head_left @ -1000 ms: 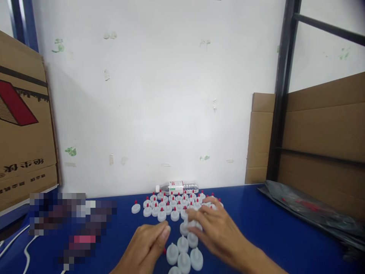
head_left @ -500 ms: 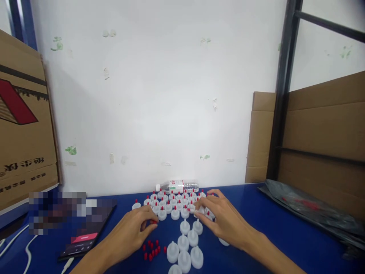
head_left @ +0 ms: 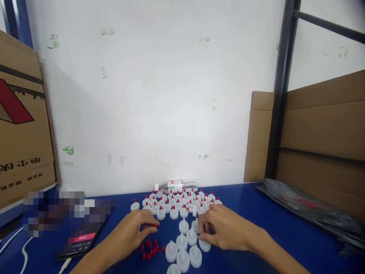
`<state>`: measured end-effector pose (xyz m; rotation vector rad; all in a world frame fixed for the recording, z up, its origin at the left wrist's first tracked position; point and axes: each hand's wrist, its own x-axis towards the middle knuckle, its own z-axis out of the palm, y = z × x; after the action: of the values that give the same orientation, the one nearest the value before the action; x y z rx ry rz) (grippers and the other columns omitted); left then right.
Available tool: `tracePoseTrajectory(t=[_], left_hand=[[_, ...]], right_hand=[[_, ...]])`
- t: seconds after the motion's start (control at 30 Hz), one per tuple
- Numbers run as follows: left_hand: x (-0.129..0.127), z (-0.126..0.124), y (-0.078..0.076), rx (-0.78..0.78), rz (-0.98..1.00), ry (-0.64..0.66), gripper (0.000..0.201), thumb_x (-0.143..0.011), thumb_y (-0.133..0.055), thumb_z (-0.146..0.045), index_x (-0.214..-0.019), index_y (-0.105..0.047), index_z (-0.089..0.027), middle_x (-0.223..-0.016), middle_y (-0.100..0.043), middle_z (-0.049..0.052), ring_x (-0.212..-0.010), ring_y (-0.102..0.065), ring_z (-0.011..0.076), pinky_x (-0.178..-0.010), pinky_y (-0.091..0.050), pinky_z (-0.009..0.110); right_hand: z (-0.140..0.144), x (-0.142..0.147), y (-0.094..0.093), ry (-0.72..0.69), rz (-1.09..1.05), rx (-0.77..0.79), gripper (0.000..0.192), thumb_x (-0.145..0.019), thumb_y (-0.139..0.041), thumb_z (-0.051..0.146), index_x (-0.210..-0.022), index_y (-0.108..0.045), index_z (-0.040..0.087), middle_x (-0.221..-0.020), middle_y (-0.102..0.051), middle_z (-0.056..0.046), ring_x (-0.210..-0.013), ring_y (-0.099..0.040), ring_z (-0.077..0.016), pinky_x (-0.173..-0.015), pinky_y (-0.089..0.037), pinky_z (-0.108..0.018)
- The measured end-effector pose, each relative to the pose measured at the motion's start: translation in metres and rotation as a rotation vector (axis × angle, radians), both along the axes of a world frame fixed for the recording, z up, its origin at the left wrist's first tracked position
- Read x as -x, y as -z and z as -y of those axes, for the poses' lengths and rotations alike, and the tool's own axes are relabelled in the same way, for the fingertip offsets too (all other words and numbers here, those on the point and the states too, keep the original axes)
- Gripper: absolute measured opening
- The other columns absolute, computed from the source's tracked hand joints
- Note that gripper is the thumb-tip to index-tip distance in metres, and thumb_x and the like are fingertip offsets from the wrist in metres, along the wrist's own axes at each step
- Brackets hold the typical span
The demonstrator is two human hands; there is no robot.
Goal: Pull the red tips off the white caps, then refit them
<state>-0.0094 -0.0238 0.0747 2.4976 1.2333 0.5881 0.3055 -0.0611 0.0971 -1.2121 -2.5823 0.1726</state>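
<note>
My left hand (head_left: 139,228) pinches a small red tip cap (head_left: 155,226) between thumb and forefinger, above the table. My right hand (head_left: 222,228) has its fingers curled at a white nozzle cap (head_left: 204,246); the fingers cover its nozzle. Just left of them stand several white nozzle caps without red tips, such as one white cap (head_left: 181,242). Loose red tips (head_left: 150,251) lie in a cluster below my left hand. Behind both hands, many red-tipped white caps (head_left: 161,213) stand in rows. One red-tipped cap (head_left: 194,210) lies on its side.
A clear bottle (head_left: 175,185) lies along the wall behind the caps. At left are a phone (head_left: 81,239) with a white cable and a large cardboard box (head_left: 25,133). A grey plastic bag (head_left: 302,209) and cardboard sheets (head_left: 322,129) are at right.
My right hand has let go of the red-tipped cap, now lying on its side, and come nearer. A white cap under it has shifted left. My left hand has dropped slightly, still pinching the red tip.
</note>
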Motion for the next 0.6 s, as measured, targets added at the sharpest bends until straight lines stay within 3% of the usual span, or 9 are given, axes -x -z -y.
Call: tracePoseTrajectory(t=[0.17,0.3,0.43,0.6], left_hand=[[-0.001,0.0,0.0,-0.05,-0.027,0.067,0.028,-0.099,-0.053,-0.032,-0.093,-0.079,-0.026,-0.094,-0.074,0.003,-0.084,-0.068,0.0175,-0.074,-0.045,0.025],[0.004,-0.015,0.022,-0.141,0.005,0.078,0.031,-0.098,-0.049,-0.029,-0.082,-0.075,-0.023,-0.087,-0.072,0.003,-0.073,-0.066,0.0149,-0.065,-0.043,0.023],[0.013,-0.029,0.042,-0.221,0.043,0.096,0.034,-0.098,-0.042,-0.022,-0.083,-0.072,-0.022,-0.085,-0.069,0.003,-0.07,-0.065,0.0129,-0.064,-0.042,0.021],[0.014,-0.021,0.029,-0.254,-0.03,0.094,0.037,-0.099,-0.039,-0.018,-0.085,-0.072,-0.023,-0.086,-0.068,0.002,-0.07,-0.063,0.0128,-0.064,-0.038,0.023]], right_hand=[[-0.007,-0.002,0.004,0.057,-0.032,-0.105,0.024,-0.099,-0.06,0.041,-0.089,-0.074,0.024,-0.075,-0.074,0.001,-0.072,-0.067,-0.018,-0.067,-0.042,-0.028],[-0.018,-0.002,0.01,0.062,-0.09,-0.238,0.028,-0.106,-0.047,0.034,-0.103,-0.073,0.024,-0.103,-0.075,-0.003,-0.098,-0.066,-0.0223,-0.091,-0.043,-0.036],[-0.023,-0.004,0.021,0.008,-0.021,-0.181,0.034,-0.108,-0.041,0.036,-0.119,-0.072,0.027,-0.13,-0.068,-0.007,-0.122,-0.058,-0.028,-0.104,-0.04,-0.044],[-0.023,-0.003,0.025,0.022,0.001,-0.165,0.032,-0.107,-0.043,0.035,-0.121,-0.072,0.029,-0.131,-0.068,-0.006,-0.126,-0.055,-0.0293,-0.109,-0.037,-0.05]])
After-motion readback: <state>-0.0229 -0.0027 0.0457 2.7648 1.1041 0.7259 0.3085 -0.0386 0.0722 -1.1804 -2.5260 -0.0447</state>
